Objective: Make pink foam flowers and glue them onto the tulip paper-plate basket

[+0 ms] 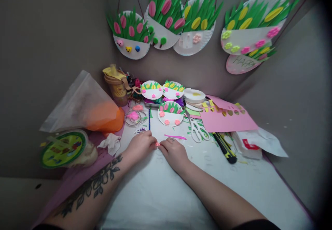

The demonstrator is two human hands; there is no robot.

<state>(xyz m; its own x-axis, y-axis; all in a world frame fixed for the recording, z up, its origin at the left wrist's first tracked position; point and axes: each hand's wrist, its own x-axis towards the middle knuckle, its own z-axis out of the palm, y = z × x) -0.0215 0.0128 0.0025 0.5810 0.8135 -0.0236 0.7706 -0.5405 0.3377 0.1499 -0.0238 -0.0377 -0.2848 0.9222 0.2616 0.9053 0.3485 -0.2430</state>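
Now the left hand (142,143) and right hand (174,152) meet, fingertip grips pinching a pink flower (157,144) from left and right; too tiny to tell its facing or long axis.

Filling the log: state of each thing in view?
Left hand, pinching pink flower
Right hand, pinching same flower
Pink flower, between both hands
Scissors, lying down, opening unclear
Cutter knife, lying down
Pink tool, lying down
Green-lidded tub, lid on
Tissue, crumpled
Cup, upright
Clear bag, something orange inside
Upper plates, hanging
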